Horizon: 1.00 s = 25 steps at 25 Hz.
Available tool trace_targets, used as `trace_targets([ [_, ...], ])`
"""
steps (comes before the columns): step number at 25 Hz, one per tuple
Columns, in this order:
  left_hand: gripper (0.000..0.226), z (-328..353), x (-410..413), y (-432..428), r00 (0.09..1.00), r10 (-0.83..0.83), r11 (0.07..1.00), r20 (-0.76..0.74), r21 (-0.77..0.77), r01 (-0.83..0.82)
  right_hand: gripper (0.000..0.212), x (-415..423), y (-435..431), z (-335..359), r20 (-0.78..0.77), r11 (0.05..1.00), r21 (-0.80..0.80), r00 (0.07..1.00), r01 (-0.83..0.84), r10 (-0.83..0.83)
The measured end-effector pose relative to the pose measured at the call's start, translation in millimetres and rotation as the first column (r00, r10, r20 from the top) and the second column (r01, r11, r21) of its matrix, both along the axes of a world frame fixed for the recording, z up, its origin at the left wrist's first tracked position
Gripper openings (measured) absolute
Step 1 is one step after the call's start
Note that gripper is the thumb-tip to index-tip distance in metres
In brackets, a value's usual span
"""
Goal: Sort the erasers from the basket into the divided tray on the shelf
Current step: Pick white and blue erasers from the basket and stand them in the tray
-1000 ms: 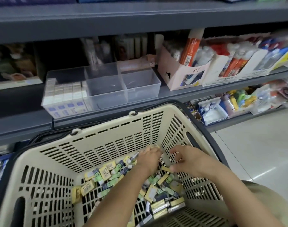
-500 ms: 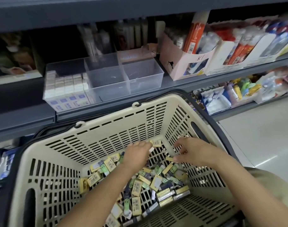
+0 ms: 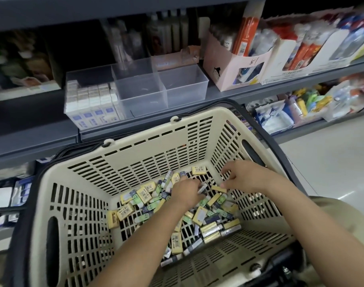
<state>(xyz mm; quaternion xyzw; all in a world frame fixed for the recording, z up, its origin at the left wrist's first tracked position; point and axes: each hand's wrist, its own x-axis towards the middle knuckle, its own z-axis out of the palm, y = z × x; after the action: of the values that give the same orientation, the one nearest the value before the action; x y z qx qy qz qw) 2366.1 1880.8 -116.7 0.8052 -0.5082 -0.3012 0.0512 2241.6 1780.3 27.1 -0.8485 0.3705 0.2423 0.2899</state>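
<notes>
Over the last second our left hand (image 3: 186,192) has drawn back towards us from the yellow eraser (image 3: 198,170) lying by the basket's far wall, and has sunk into the far side of the heap of erasers (image 3: 148,195). The right hand (image 3: 245,179) has kept to the far right corner of the basket (image 3: 139,138). Nothing has gone up to the shelf (image 3: 228,95) meanwhile. In the divided tray (image 3: 139,94), only the left compartment holds a stack, the white-and-blue erasers (image 3: 92,104); the middle and right compartments are as bare as before. We judge we are still gathering one kind, with the carrying over yet to come.

The left hand is knuckles-up, its fingers curled down among the erasers and touching them. Whether it has closed on any we cannot tell, since the palm is hidden. The right hand hangs just above the basket floor with its fingers bent and somewhat spread, the thumb tip just beside a second yellow eraser (image 3: 218,189). We cannot tell whether anything sits under that palm either.
</notes>
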Motion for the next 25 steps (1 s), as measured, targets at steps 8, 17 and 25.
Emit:
trace_targets([
  [8, 0.038, 43.0, 7.8, 24.8, 0.686, 0.262, 0.934, -0.678, -0.002, -0.358, 0.051, 2.2, 3.8, -0.9, -0.003, 0.995, -0.034, 0.996, -0.089, 0.089],
  [17, 0.026, 95.2, 6.2, 72.8, 0.678, 0.259, 0.939, -0.688, 0.015, -0.343, 0.003, 12.5, 27.5, -31.4, 0.199, 0.942, 0.179, 0.948, -0.283, 0.247],
  [25, 0.029, 82.0, 6.0, 91.8, 0.403, 0.475, 0.800, -0.782, 0.192, -0.569, 0.025, 8.3, 31.3, -96.6, -0.371, 0.664, 0.262, 0.562, -0.700, 0.739],
])
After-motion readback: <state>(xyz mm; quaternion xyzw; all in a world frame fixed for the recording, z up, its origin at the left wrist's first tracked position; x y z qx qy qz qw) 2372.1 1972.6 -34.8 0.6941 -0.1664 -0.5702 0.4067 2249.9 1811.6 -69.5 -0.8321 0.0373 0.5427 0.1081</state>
